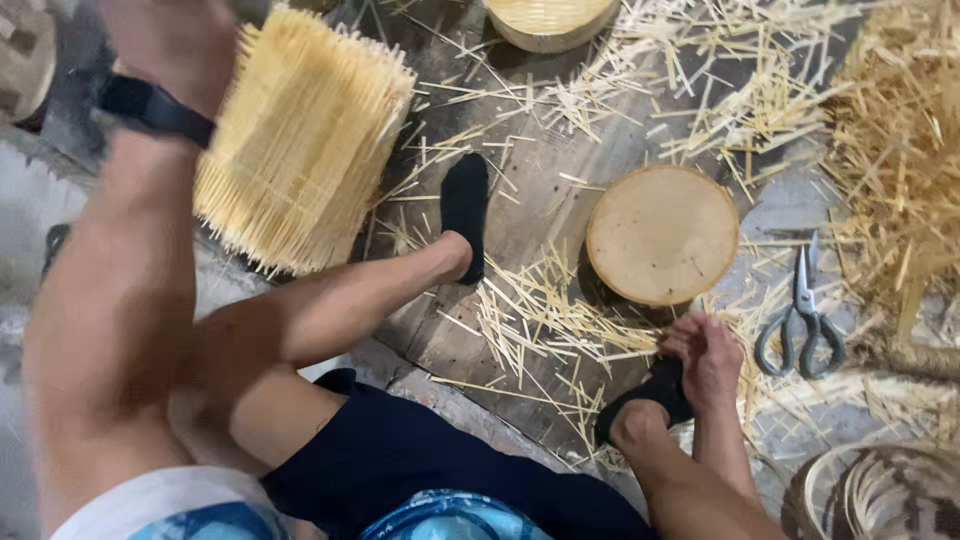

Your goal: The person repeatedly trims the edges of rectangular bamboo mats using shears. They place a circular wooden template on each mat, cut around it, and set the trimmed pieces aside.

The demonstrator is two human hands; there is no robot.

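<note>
Pale bamboo stick bundle (300, 140), rough wood block (662, 233), metal scissors (803, 310)

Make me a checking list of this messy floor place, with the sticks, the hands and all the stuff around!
Surface: worn wooden boards strewn with loose bamboo sticks.
Job's things: thick bundle of bamboo sticks, held up.
Clutter: round wooden block; scissors lying flat; straw pile.
Grippers: left hand on the bundle's top; right hand low at the loose sticks, beside a black-socked foot.
Cables: nothing seen.
Surroundings: woven basket at lower right; round woven piece at top.
</note>
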